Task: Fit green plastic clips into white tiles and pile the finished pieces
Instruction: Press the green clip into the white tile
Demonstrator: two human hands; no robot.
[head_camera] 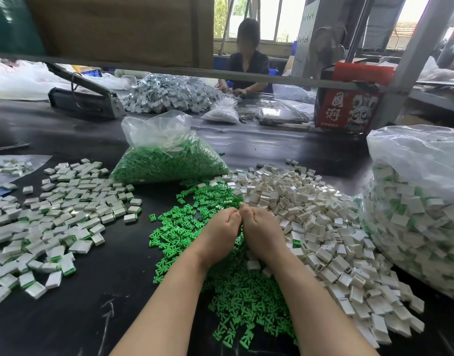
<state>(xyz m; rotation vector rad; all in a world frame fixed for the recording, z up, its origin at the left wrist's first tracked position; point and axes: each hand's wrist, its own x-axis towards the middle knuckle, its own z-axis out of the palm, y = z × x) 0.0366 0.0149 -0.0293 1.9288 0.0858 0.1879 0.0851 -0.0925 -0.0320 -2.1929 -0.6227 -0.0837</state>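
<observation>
Green clips heaped loose on black bench under your wrists. Your left hand and right hand pressed together, fingers curled inward; what they pinch is hidden, possibly one piece. Unfilled white tiles piled just right; finished pieces spread left.

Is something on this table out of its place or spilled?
Mostly sorted heaps. One green clip lies alone on the black table behind the bag of green clips, and a few white tiles lie apart from their heap.
</observation>
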